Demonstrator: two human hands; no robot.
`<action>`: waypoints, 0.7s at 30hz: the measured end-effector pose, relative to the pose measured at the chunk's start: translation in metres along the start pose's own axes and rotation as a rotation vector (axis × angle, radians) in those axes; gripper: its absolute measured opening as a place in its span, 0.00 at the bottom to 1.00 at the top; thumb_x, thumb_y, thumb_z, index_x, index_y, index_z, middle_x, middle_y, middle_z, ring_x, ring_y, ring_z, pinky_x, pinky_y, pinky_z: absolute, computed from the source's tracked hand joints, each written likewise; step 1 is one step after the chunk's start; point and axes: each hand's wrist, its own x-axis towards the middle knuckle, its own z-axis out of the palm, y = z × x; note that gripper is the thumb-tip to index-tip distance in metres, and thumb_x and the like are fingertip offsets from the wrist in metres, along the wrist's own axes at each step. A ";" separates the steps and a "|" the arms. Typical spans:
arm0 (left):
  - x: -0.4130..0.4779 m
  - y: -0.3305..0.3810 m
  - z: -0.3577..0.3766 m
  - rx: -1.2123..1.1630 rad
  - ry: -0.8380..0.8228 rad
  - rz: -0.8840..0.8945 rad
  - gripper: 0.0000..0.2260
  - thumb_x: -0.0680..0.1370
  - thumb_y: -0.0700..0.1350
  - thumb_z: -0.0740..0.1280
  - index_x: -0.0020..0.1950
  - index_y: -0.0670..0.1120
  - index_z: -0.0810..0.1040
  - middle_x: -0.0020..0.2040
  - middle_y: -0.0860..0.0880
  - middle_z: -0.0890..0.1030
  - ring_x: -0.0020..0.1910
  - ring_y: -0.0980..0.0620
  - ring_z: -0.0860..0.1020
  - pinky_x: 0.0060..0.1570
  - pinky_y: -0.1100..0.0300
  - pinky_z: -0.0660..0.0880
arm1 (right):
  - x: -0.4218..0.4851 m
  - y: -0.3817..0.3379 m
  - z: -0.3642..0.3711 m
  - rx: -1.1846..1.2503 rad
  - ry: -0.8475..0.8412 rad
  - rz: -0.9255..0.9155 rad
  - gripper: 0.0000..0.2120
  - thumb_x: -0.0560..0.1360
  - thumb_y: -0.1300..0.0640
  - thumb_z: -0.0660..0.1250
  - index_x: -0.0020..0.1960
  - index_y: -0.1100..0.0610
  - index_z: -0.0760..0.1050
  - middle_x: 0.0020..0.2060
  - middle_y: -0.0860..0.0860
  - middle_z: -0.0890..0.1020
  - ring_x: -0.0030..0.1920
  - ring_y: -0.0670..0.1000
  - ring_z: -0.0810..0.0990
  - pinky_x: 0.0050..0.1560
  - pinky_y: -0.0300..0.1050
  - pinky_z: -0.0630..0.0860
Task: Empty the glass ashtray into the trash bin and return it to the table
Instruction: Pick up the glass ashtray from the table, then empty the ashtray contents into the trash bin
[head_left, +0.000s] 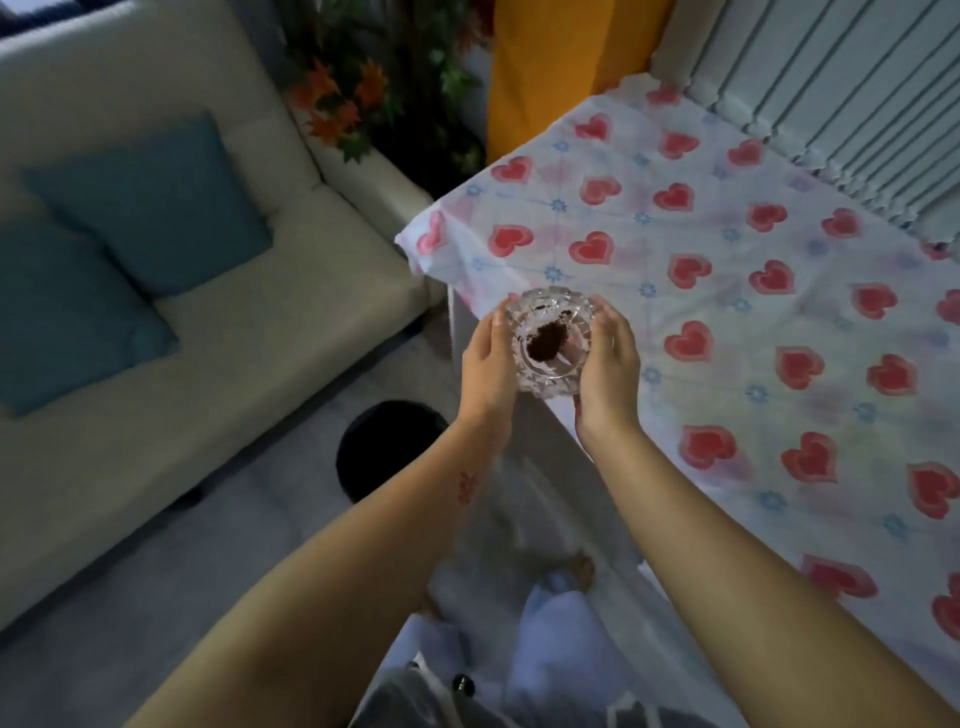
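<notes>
A dim living room seen from above fills the frame. At the left a pale sofa (218, 332) runs from the upper left down toward the lower left, with two teal cushions (150, 208) leaning on its back. Above its right end, at the top centre, stands a plant with orange and green leaves (358, 98), and just right of it hangs a yellow curtain (550, 57).

Below the sofa, on the grey floor at centre left, sits the black trash bin (384, 447) — round, dark inside, partly hidden by the left forearm.

In the middle of the frame the glass ashtray (550, 340) is held upright between both hands, at the near edge of the table, partly past that edge. A dark heap of ash (543, 343) lies in its bowl. The left hand (488, 369) presses its fingers flat against the ashtray's left wall; the right hand (608, 369) cups the right wall — both are closed against the glass. Whether the ashtray's base touches the cloth cannot be told.

The right half of the frame is the table (753, 322), covered by a white cloth printed with red hearts and small blue flowers. White vertical blinds (831, 93) fill the upper right corner.
</notes>
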 end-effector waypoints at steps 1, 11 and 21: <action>0.000 -0.001 -0.019 0.001 0.030 0.003 0.19 0.81 0.56 0.59 0.68 0.52 0.78 0.64 0.51 0.82 0.64 0.51 0.79 0.68 0.47 0.73 | -0.007 0.007 0.016 -0.015 -0.021 0.007 0.10 0.82 0.50 0.59 0.58 0.41 0.77 0.65 0.47 0.78 0.64 0.48 0.78 0.67 0.52 0.75; 0.023 -0.034 -0.159 0.122 0.222 0.067 0.18 0.85 0.49 0.56 0.73 0.48 0.73 0.69 0.50 0.77 0.69 0.54 0.74 0.71 0.55 0.70 | -0.040 0.075 0.128 -0.170 -0.241 0.057 0.11 0.83 0.53 0.57 0.60 0.46 0.76 0.63 0.51 0.80 0.64 0.51 0.78 0.68 0.55 0.74; 0.066 -0.144 -0.221 0.380 0.329 0.043 0.18 0.85 0.49 0.56 0.75 0.50 0.71 0.73 0.52 0.74 0.74 0.54 0.68 0.73 0.57 0.65 | -0.010 0.193 0.165 -0.305 -0.377 0.167 0.15 0.84 0.56 0.56 0.67 0.56 0.75 0.62 0.50 0.79 0.55 0.43 0.81 0.41 0.29 0.78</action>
